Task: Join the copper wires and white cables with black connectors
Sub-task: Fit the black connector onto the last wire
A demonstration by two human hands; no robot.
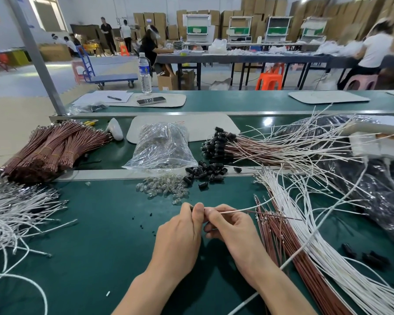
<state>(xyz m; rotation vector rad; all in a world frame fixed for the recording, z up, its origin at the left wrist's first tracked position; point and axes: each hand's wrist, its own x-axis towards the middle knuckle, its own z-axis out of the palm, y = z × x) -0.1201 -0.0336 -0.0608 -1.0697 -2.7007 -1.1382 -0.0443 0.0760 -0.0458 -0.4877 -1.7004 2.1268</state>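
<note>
My left hand (182,233) pinches a small black connector (192,208) at its fingertips; only a sliver of the connector shows. Touching it from the right, my right hand (228,226) pinches a white cable (246,209) and a copper wire (271,215) that trail off to the right. Loose black connectors (205,172) lie in a heap just beyond my hands. A fan of copper wires (289,251) and white cables (328,253) lies to the right on the green mat (105,223).
Clear bulbs (163,187) lie beside a plastic bag (160,147) of parts. Joined wires with connectors (218,144) are piled at the back right. Bundled copper wires (52,148) and white cables (16,210) sit on the left. A black bag (378,189) fills the right edge.
</note>
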